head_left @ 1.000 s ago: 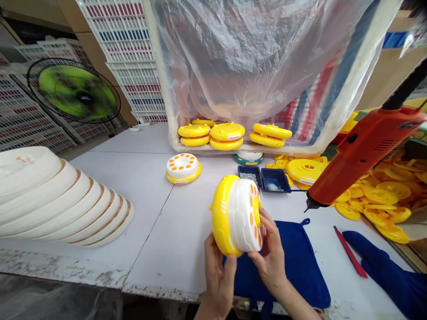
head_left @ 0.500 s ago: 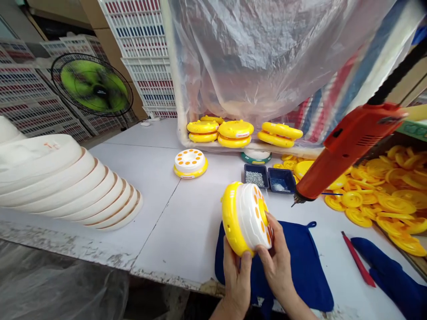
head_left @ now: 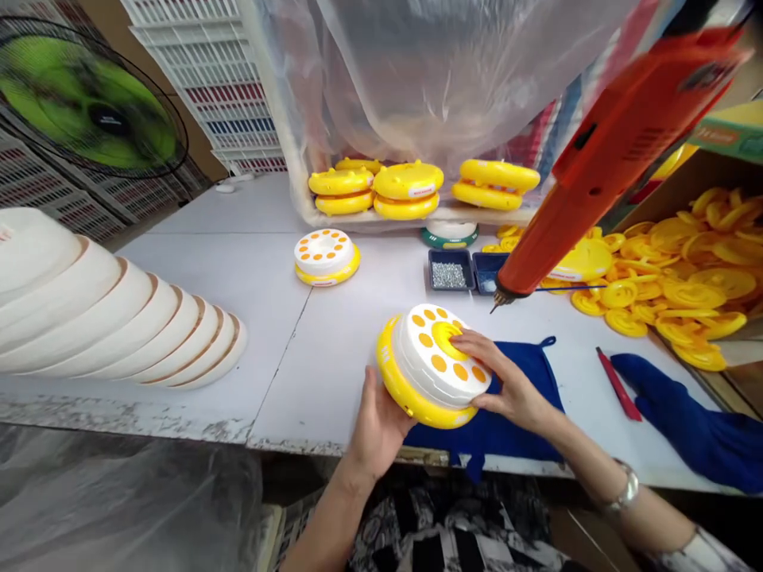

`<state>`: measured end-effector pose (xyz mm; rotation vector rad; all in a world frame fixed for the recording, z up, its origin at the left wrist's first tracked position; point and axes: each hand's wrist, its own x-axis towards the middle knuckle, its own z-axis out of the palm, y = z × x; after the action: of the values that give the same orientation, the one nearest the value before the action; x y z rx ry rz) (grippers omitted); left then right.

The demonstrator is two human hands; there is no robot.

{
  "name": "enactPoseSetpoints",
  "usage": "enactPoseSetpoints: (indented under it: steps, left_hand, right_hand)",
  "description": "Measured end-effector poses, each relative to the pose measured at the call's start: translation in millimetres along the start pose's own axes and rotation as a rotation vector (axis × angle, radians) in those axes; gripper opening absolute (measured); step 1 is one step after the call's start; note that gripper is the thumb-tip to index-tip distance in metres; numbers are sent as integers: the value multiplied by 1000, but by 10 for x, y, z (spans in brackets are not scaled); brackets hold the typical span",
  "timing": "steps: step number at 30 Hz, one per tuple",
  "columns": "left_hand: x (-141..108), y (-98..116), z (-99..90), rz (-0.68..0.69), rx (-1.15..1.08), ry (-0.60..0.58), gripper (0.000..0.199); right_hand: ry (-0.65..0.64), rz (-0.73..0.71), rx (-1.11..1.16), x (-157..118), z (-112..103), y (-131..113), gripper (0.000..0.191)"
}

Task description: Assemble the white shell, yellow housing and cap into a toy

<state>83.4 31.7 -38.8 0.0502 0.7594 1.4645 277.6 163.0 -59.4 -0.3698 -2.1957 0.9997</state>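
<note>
The person's 2 hands hold a round yellow-and-white plastic disc (head_left: pixel 432 365), tilted, at the near edge of the white table (head_left: pixel 334 357). The left hand (head_left: pixel 378 425) cups the yellow rim on the near left, its fingers spread against the underside. The right hand (head_left: pixel 506 381) lies across the white face, its fingers (head_left: pixel 470 345) spread wide among the orange dots, with the tips at the yellow hub. The disc is gripped between the 2 hands, above a blue pot holder (head_left: pixel 536 361); I cannot tell whether they touch. Just far of the right hand stand 2 small blue trays (head_left: pixel 448 274), with an orange electric drill (head_left: pixel 620 143) hanging above to the right. A second assembled disc (head_left: pixel 327 257) lies farther off on the left.
</note>
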Motion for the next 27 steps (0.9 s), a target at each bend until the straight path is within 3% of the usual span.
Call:
enactPoseSetpoints:
  steps: [4, 9, 12, 18, 22, 27]
  left_hand:
    - [29, 22, -67, -64, -5, 103, 59]
    - [27, -50, -36, -55, 19, 155, 60]
    - [27, -159, 56, 22, 36, 144, 59]
    - [110, -448, 217, 303, 27, 178, 70]
    - [119, -429, 208, 258, 8, 161, 61]
    - [64, -312, 162, 262, -11, 166, 59]
  right_hand:
    - [-186, 2, 52, 87, -159, -15, 66]
    - [-249, 37, 87, 125, -214, -8, 66]
    - [-176, 56, 66, 113, -134, -27, 66]
    - [119, 155, -68, 143, 171, -188, 61]
    - [105, 164, -117, 178, 213, -254, 59]
    - [-26, 173, -77, 241, 82, -298, 56]
